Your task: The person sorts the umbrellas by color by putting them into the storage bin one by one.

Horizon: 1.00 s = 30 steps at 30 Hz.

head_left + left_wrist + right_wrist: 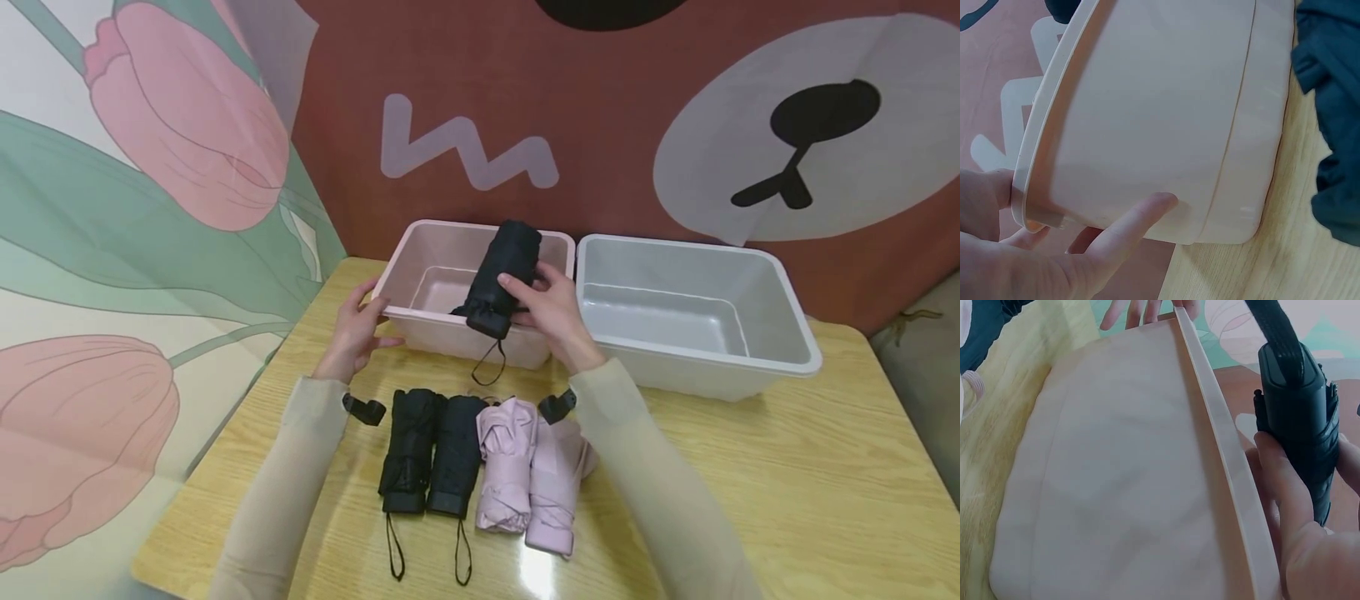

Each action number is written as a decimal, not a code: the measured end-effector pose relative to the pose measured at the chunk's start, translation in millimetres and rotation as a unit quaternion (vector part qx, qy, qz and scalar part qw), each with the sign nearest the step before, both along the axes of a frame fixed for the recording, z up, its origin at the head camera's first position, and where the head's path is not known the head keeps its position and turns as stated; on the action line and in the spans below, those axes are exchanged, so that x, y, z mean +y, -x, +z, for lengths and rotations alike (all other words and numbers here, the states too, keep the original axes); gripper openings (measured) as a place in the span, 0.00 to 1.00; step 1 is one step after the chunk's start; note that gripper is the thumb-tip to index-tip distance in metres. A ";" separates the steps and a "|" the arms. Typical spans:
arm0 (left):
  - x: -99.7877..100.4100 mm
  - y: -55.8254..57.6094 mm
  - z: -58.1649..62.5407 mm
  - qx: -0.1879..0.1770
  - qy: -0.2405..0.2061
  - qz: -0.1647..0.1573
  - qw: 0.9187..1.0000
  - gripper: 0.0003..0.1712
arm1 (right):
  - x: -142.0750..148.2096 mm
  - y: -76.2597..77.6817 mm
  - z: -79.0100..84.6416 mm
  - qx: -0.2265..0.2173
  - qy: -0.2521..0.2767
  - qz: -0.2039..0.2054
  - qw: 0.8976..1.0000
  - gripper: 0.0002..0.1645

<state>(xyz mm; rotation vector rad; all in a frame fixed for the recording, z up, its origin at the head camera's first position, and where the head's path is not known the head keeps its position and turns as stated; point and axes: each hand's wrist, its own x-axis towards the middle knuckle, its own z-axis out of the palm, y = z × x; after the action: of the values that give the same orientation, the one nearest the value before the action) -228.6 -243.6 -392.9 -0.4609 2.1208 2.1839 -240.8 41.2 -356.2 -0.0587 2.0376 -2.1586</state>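
The person's right hand (551, 308) has thumb and fingers curled round a folded, cylindrical black fabric umbrella (501, 279), held tilted above a rectangular pale pink plastic bin (442, 332); its handle end points back toward the person, a thin cord loop dangling. Off to the left of that grip, the left hand (356, 329) grips the bin's near left corner, fingers at the rim, thumb laid against the outer wall. Just right of the right hand stands a rectangular light grey plastic bin (675, 362). Nearer the person than either grip, two folded black fabric umbrellas (409, 450) lie beside two folded pale pink fabric umbrellas (504, 483) on the wood-grain table (817, 475).
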 end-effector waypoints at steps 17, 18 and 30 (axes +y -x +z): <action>1.9 -2.8 1.2 0.003 -0.001 0.002 1.000 0.30 | -5.3 1.5 -3.6 0.007 0.038 0.003 0.999 0.49; 2.1 -2.3 0.8 0.002 -0.001 0.002 1.000 0.30 | -4.9 1.1 -2.6 0.012 0.047 0.002 0.999 0.48; -0.6 -1.5 -1.8 0.002 0.000 0.007 1.000 0.31 | 12.4 -9.7 4.1 0.058 0.070 -0.017 0.996 0.23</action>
<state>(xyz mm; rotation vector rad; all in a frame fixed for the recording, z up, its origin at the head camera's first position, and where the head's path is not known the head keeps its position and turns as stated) -227.0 -244.2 -394.8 -0.4740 2.1273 2.1940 -231.2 53.6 -352.1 -0.1708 1.9572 -2.3681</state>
